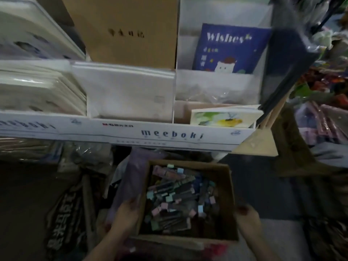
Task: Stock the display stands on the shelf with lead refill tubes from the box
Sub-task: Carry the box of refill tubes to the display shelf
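An open cardboard box (pixel 228 187) sits low in front of me, below the shelf. It is full of several lead refill tubes (pixel 178 196), dark with pastel pink, blue and green caps, lying jumbled. My left hand (pixel 127 215) grips the box's left wall, fingers curled over the rim. My right hand (pixel 247 217) holds the box's right wall from outside. The view is blurred and the lower half is dark. No display stand for the tubes shows clearly.
A white shelf front (pixel 169 134) printed "meeboki" runs across above the box. Above it stand white notebooks (pixel 130 91), a brown notebook (pixel 124 31), a blue "Wishes" book (pixel 229 48) and a yellow-green card (pixel 220 119). Dark bags (pixel 66 213) lie left of the box.
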